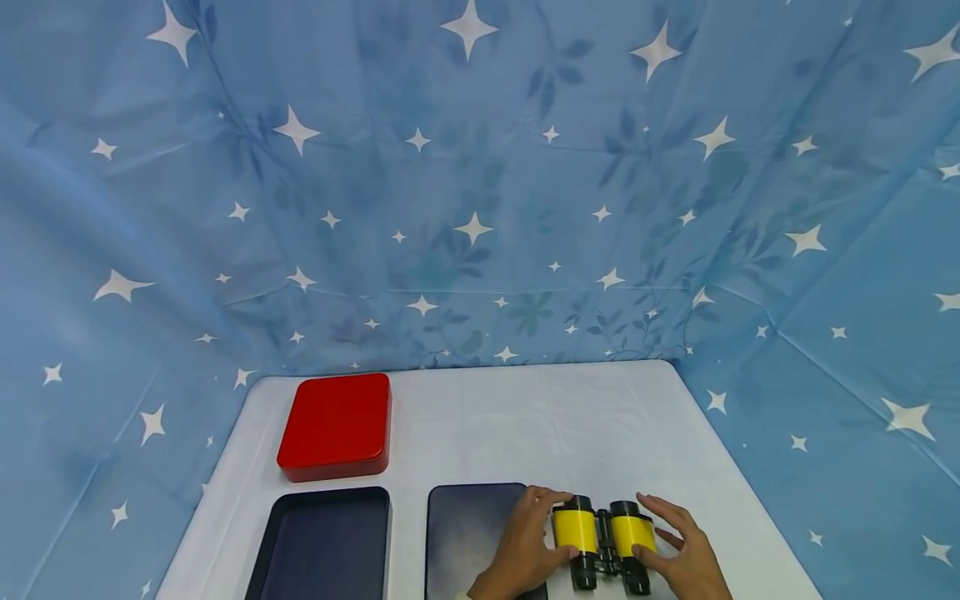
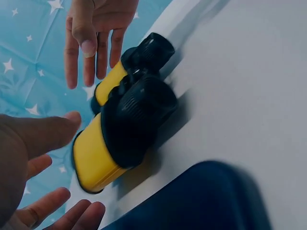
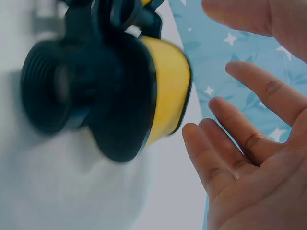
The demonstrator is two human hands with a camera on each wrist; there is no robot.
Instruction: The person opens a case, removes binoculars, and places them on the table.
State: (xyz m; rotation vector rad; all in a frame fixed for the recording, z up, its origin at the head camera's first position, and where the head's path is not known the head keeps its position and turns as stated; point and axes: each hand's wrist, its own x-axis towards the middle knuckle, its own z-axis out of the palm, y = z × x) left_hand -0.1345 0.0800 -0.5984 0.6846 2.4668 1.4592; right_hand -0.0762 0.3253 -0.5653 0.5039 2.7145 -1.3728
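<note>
Yellow binoculars (image 1: 606, 537) beside spread left grip (image 1: 525, 540)

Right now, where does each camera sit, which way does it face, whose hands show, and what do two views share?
Head: worn on the head, facing forward and down over the white table to the starry blue cloth; left hand and right hand show.
Left wrist: on that wrist, facing the binoculars; left hand at the left edge, right hand beyond.
Right wrist: on that wrist, facing the binoculars close up; only the right hand shows.
Shared: both wrist views catch binoculars, right hand and cloth.
</note>
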